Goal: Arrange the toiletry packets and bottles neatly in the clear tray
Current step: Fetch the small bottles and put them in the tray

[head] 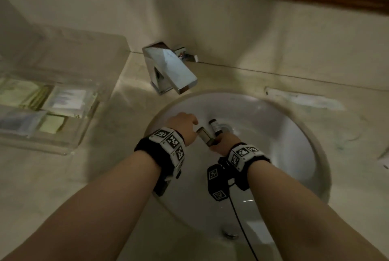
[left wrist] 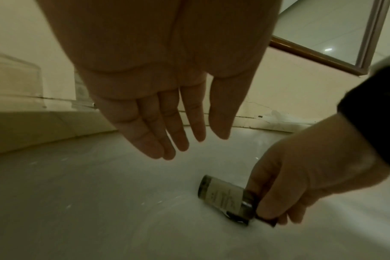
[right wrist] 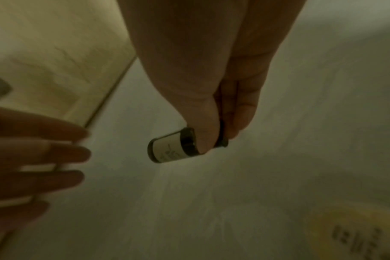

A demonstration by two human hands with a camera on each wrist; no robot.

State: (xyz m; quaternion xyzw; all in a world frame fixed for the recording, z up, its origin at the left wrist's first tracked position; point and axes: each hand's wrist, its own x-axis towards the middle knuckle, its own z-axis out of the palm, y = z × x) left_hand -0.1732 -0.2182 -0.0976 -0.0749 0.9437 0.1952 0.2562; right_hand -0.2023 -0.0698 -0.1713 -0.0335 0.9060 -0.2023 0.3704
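The right hand [head: 226, 141] is pinching a small dark bottle [head: 207, 136] by its cap end, thumb on one side and fingers on the other, holding it low over the white sink [head: 284, 134] so its labelled body is pointing toward the left hand [head: 182, 126]. A second dark bottle [head: 214, 126] is lying just beyond the right hand, near the drain. The left hand is hovering just beside the held bottle with fingers straight and together, holding nothing. Well to the left of both hands, the clear tray [head: 69, 144] is sitting on the bench [head: 52, 176] with flat packets [head: 67, 98] inside.
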